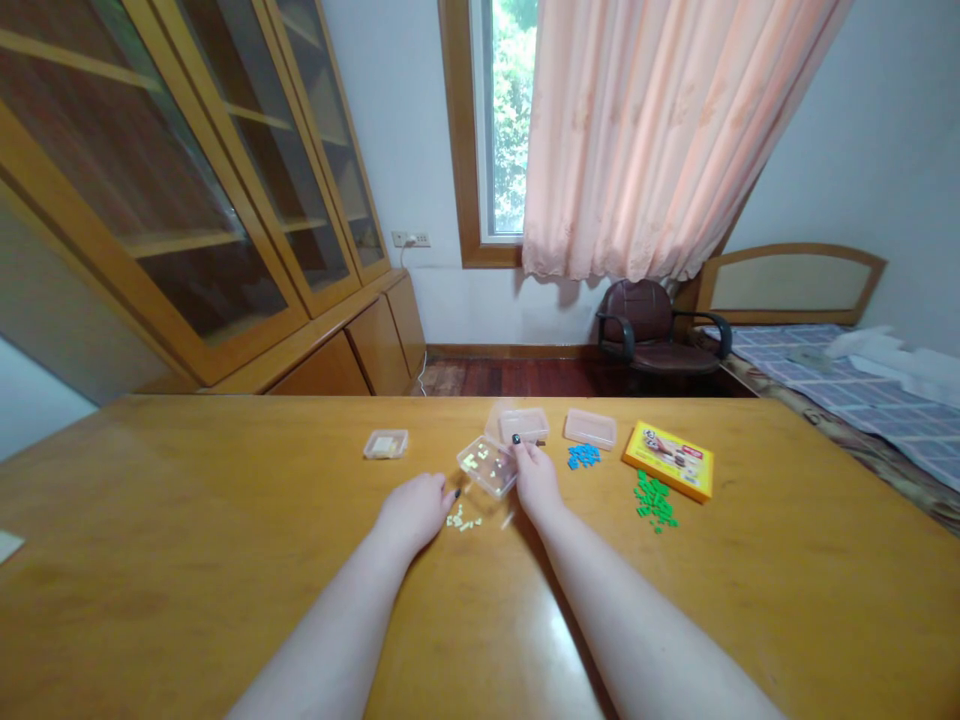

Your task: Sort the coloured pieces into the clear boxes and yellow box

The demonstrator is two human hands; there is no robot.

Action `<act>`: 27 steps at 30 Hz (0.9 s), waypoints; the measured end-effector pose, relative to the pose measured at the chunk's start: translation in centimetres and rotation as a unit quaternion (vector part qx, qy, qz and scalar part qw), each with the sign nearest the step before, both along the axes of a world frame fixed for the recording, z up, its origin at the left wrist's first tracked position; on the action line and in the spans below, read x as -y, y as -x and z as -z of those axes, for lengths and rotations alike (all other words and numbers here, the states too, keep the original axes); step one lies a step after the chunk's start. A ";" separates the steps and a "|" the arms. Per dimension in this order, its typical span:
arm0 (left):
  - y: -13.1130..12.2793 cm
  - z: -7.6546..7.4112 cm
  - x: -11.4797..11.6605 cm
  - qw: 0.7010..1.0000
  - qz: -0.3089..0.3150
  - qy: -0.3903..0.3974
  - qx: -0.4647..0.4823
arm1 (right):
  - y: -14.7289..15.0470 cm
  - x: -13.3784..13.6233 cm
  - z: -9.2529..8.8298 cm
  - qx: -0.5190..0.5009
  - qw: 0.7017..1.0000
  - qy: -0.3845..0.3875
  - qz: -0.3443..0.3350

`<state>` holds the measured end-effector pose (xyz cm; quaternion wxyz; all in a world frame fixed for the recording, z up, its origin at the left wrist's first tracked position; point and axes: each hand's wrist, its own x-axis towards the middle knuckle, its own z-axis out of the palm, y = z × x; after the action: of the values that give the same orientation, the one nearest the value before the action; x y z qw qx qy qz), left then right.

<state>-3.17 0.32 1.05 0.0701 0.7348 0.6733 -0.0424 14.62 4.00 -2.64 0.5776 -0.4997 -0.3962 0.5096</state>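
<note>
My right hand (534,480) grips the near edge of a small clear plastic box (487,465) and holds it tilted above the wooden table (225,520). Several pale yellow pieces lie inside it. My left hand (416,508) rests on the table beside a little heap of the same pale yellow pieces (463,520), fingers curled with the fingertips at the heap. What the fingers pinch, if anything, I cannot make out.
Two clear lids or boxes (525,424) (590,428) lie behind my hands, another small box (386,443) to the left. Blue pieces (583,456), green pieces (655,502) and a yellow carton (669,459) lie to the right. A chair and bed stand beyond.
</note>
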 end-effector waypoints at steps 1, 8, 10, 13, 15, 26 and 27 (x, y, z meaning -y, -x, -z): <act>-0.1 0.2 0.1 1.000 0.012 0.005 -0.004 | 0.0 0.0 0.0 0.002 1.000 -0.001 0.000; -0.9 0.2 0.3 0.999 0.024 0.000 -0.041 | 0.1 0.0 0.3 0.006 1.000 -0.001 0.002; -1.1 0.3 0.2 0.999 0.020 -0.003 -0.045 | 0.0 -0.1 0.4 0.022 1.000 -0.004 0.004; -1.1 0.5 0.1 0.999 0.012 -0.007 -0.039 | -0.1 -0.1 0.5 0.039 0.999 -0.005 0.006; -0.8 0.4 0.0 0.999 0.008 -0.012 -0.029 | -0.1 -0.2 0.6 0.038 0.999 -0.007 0.003; -0.6 -2.8 1.3 0.945 0.042 -0.301 0.124 | 0.2 0.5 0.1 0.178 0.982 -0.042 -0.053; -0.9 -2.5 1.3 0.940 0.065 -0.304 0.141 | 0.2 0.6 0.0 0.184 0.980 -0.046 -0.057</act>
<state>-2.30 -0.98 3.59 -0.0656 0.7613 0.5884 0.2644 14.45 3.39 -2.63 0.4873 -0.5347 -0.5466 0.4217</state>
